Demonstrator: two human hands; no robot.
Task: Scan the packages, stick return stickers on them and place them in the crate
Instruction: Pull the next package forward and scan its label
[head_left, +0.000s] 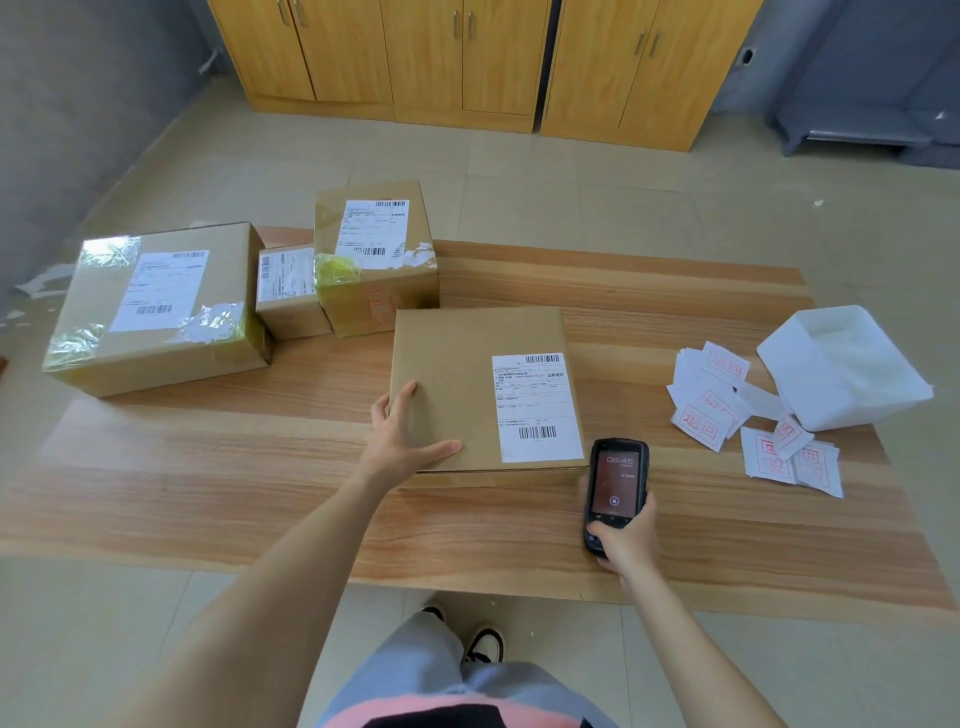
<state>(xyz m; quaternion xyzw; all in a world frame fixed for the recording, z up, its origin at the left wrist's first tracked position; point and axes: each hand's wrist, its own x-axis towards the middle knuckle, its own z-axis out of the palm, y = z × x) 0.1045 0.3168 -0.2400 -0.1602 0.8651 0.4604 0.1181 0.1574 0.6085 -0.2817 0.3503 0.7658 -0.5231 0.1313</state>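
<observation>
A flat brown package (457, 374) with a white shipping label (537, 408) lies in the middle of the wooden table (208, 467). My left hand (402, 439) rests on its near left corner, thumb on top and fingers straight along the left edge. My right hand (626, 538) grips a black handheld scanner (613, 486), whose lit screen faces up just off the package's near right corner. White return stickers (727, 410) with red print lie scattered at the right. No crate is in view.
Three more taped cardboard packages stand at the table's left and back: a large one (156, 306), a small one (288, 291) and a cube-like one (374, 254). A white foam bag (847, 369) lies at the right edge. Yellow cabinets (467, 57) line the far wall.
</observation>
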